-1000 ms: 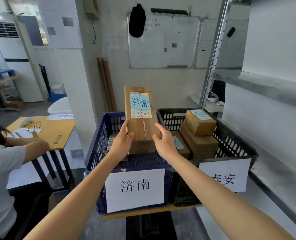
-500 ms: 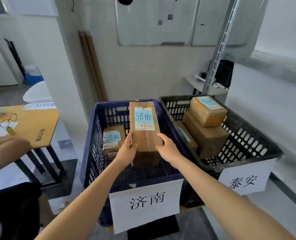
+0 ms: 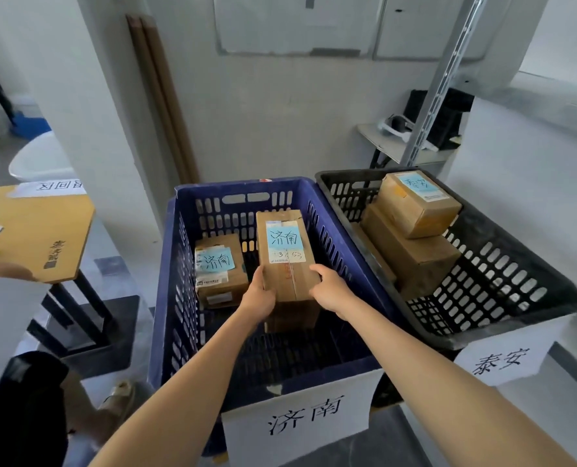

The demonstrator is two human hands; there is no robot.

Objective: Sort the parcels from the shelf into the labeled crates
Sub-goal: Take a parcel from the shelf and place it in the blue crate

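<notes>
The blue crate (image 3: pixel 169 298) fills the centre of the frame, and a white paper sign (image 3: pixel 300 419) on its front reads 济南. The black crate (image 3: pixel 503 281) stands just beside it at right and holds two stacked boxes (image 3: pixel 412 261). Inside the blue crate, right of centre, is the long parcel (image 3: pixel 285 251), labelled 济南. The left hand (image 3: pixel 258 294) and right hand (image 3: pixel 331 291) clasp its near end from either side. A smaller parcel (image 3: pixel 218 267) lies just left of it.

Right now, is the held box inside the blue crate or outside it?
Inside. The box is below the blue crate rim; left hand and right hand grip it.
</notes>
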